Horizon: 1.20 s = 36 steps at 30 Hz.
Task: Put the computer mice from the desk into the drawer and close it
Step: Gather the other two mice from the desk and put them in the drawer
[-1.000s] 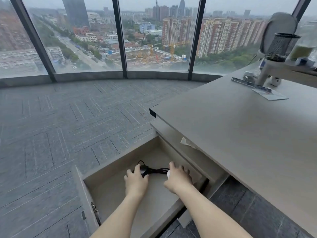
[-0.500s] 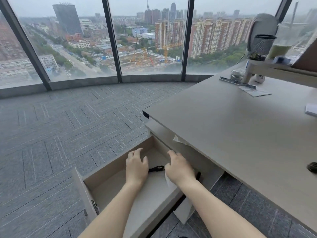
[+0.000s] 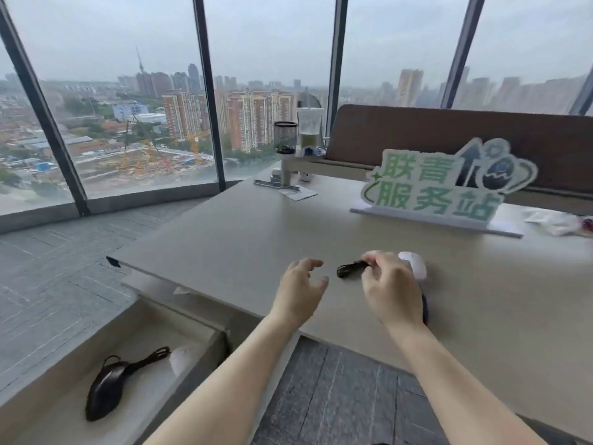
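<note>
The drawer (image 3: 38, 409) stands open at the lower left, under the desk (image 3: 244, 239). Inside it lie a black mouse (image 3: 106, 390) with a bundled cable and a white mouse (image 3: 183, 359). On the desk top a white mouse (image 3: 415, 266) rests beside my right hand (image 3: 390, 289), whose fingers pinch a bundled black cable (image 3: 349, 269). A dark mouse (image 3: 425, 311) peeks out from behind that wrist, mostly hidden. My left hand (image 3: 301, 289) hovers over the desk just left of the cable, fingers apart and holding nothing.
A green-lettered standing sign (image 3: 439, 187) sits at the desk's back. A mesh pen cup (image 3: 285, 138) and a plastic drink cup (image 3: 309, 128) stand on a raised shelf. Papers (image 3: 296, 192) lie nearby, crumpled plastic (image 3: 558, 221) at far right. Floor-to-ceiling windows lie beyond the carpet.
Both hands have left the drawer and risen to the desk top. Two mice now lie in the drawer. My right hand has taken hold of a black cable bundle.
</note>
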Available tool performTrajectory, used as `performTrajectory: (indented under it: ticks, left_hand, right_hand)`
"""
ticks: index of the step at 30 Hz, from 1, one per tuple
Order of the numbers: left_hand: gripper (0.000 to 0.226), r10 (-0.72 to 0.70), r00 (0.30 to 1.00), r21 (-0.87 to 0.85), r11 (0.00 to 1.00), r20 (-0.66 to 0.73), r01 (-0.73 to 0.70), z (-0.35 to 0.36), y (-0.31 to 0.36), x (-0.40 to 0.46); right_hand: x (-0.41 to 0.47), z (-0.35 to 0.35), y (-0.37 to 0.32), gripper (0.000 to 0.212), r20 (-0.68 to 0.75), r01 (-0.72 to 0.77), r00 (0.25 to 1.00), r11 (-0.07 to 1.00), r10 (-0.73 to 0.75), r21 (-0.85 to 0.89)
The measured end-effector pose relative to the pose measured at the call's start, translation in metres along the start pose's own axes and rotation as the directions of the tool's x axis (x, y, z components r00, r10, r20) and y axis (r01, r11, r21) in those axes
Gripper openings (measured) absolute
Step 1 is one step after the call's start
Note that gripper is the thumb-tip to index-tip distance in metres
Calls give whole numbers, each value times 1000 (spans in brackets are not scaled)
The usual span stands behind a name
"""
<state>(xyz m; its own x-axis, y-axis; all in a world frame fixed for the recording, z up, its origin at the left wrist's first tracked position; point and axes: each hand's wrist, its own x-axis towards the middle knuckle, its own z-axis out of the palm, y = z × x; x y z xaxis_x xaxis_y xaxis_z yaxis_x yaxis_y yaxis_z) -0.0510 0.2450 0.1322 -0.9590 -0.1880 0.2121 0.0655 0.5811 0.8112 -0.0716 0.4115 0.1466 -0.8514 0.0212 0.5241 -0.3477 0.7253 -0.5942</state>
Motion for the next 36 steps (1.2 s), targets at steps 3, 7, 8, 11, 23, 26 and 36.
performTrajectory:
  ticks: [3,7,8,11,23,26,36]
  left_hand:
    - [51,30,988,9,999,153,-32,52,32,2]
    - [66,89,942,44,993,324,-109,106,63,0]
    - [68,98,931,93,986,352,-140,116,67,1]
    - [71,101,920,250,946,379,-207,134,70,6]
    - [42,99,993,323,940,60,-113,131,35,23]
    - [47,28,998,379,925,-54,-6,114,26,21]
    - [49,47,914,73,997,-404,-19,-46,31,-7]
  right_hand:
    - [22,-25,67,28,-38,-170,985,983,168,-67]
    - [59,-35,129,39,147,-246,955,964,258,-97]
    - [67,-34,138,42,217,-237,942,966,254,-102]
    - [88,-26,156,45,401,-186,887,972,229,-143]
    - [102,1,153,40,353,-157,885,910,302,-384]
    - [97,2,146,38,368,-178,867,897,337,-405]
    - [43,0,-14,45,317,-22,948,990,-23,137]
